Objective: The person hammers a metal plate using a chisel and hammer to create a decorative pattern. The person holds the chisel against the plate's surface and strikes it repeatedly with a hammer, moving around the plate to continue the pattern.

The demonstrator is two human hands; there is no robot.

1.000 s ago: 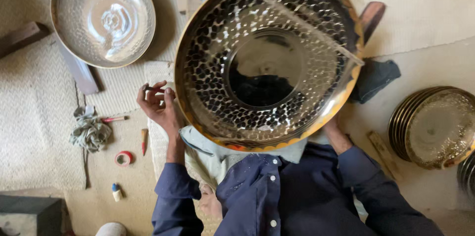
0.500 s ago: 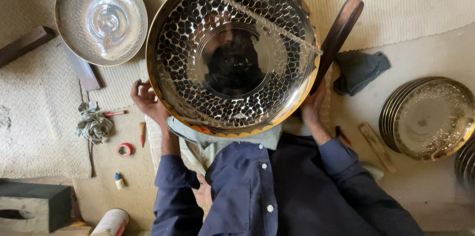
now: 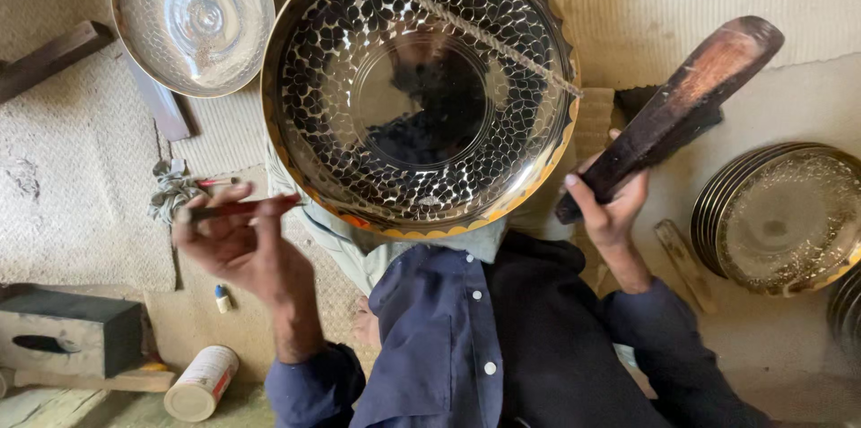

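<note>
1. Head view: the left hand (image 3: 235,244) is closing its fingers together on a thin red tool (image 3: 242,206), pinching it near the middle so that the tool is lying almost level, its tip pointing toward the rim of the big metal plate (image 3: 420,91).
2. The right hand (image 3: 608,208) is wrapping its fingers around the lower end of a dark wooden paddle (image 3: 673,114); the paddle is slanting up and away from the grip, its broad end sitting well above the hand.
3. The big metal plate, patterned with shiny scales and edged in yellow, is resting between the two hands, over the person's lap; the tool's tip is reaching just beside its lower left rim, and the paddle is standing just off its right rim. A twisted cord (image 3: 457,20) is lying across its upper face.
4. Up and left of the left hand, a plain silver bowl (image 3: 193,15) is sitting on the mat.
5. Right of the paddle grip, a stack of plates (image 3: 780,217) is lying on the floor.
6. Below the left hand, a white can (image 3: 202,383) and a dark box (image 3: 72,334) are lying near each other.
</note>
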